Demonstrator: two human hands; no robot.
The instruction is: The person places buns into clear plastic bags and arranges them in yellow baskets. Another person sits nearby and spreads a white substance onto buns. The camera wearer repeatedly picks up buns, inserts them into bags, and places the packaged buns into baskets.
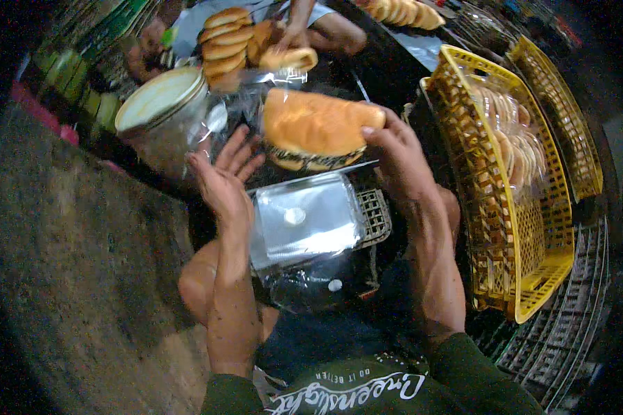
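My right hand grips the right end of a split bread loaf, thumb on top. A dark filling shows along the loaf's lower cut edge. My left hand is raised to the left of the bread with its fingers spread. Clear plastic film, probably a bag, lies about the left fingertips and reaches the loaf's left end; blur hides whether the fingers touch it. Below both hands, a stack of clear plastic bags lies over a small plastic basket.
A lidded tub stands at left. At right are a yellow plastic crate with bagged round breads inside and another yellow crate. Across from me, another person's hand touches a bread roll beside stacked loaves.
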